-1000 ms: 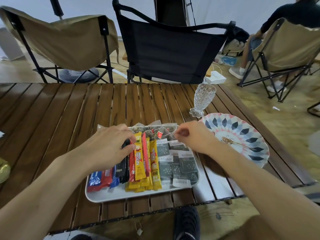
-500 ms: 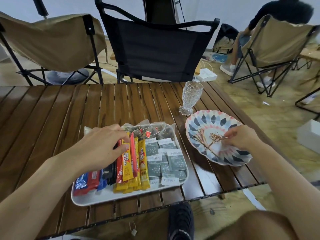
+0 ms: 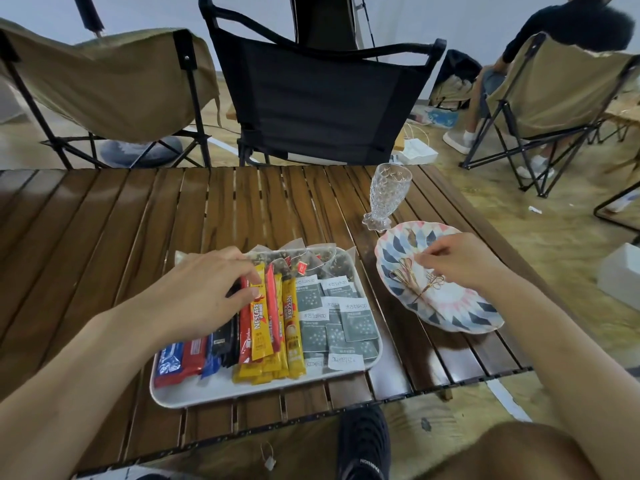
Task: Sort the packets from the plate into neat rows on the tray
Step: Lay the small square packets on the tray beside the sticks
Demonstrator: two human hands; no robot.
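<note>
A white tray on the wooden table holds several packets in rows: blue and red bars at left, black sticks, yellow and red coffee sticks, grey sachets at right, tea bags along the far edge. My left hand rests on the sticks, thumb pressing a yellow stick. A patterned plate sits right of the tray with thin gold twist ties on it. My right hand hovers over the plate, its fingers curled at the ties.
A cut-glass goblet stands just behind the plate. The table's front edge runs close under the tray. Folding chairs stand beyond the table; a person sits in the one at far right. My shoe shows below the table.
My right hand left the tray's tea bags and moved right to the plate, onto the gold ties. My left hand stayed on the coffee sticks. The camera shifted slightly.
</note>
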